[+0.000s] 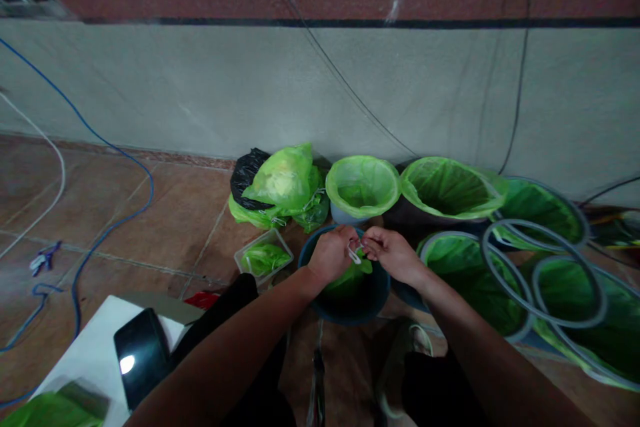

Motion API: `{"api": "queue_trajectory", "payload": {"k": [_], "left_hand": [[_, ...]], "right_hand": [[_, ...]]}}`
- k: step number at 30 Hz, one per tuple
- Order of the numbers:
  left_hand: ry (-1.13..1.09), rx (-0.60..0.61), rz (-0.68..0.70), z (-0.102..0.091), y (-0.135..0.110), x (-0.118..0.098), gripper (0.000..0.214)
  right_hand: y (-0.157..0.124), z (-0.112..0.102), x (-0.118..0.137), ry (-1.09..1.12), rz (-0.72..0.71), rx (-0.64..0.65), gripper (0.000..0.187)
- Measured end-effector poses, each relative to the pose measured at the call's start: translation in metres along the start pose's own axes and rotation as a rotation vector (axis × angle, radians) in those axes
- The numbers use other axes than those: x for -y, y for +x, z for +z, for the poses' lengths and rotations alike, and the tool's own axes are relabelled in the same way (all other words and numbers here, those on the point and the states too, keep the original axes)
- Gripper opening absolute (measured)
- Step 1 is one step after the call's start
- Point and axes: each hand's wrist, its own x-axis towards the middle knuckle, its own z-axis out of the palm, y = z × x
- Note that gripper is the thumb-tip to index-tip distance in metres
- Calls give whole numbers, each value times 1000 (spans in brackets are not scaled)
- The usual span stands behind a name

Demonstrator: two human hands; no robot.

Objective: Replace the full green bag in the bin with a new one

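Head view looks down on a tiled floor, where the left hand (331,255) and right hand (393,255) nearly meet above a dark blue bucket (345,315). Both hands are closed in a pinch around a small white clip (355,255), though the fingers hide how firmly each one has it. A green bag (351,278) rises from the bucket just below them. The clip is the likeliest thing to go astray: a loose pinch could drop it into the dark bucket, where it would be hard to spot, and a sharp tug could tear the thin green plastic. To the right, grey hoops (545,273) holding more green bags lean across one another, so a careless knock could send them sliding. A blue cable (117,170) trails across the floor on the left — a snag risk for anyone stepping back. Near the bucket sit a clear tub (263,259) and a green-lined bin (363,187). No brand, label or writing can be read anywhere — the plastics all look unmarked from here.
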Motion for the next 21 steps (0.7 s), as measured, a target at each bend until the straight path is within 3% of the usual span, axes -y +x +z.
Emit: {"api": "queue_trajectory", "payload": {"k": [5,12,15,19,21], "left_hand": [[117,68,-55,-1,1,-2,13],[243,218,-150,-4,4,8,19],[289,253,-204,-4,4,12,20],[261,283,-228,-2,2,19,20],[220,300,-228,3,-1,23,33]], "right_hand": [[-4,-1,7,-375,-54,-40,16],[-1,-7,5,-667,130,-74,19],[-1,-8,3,-665,180,-51,18],[-1,-6,0,-529,113,-31,18],[-2,-4,-1,-467,81,-45,18]]}}
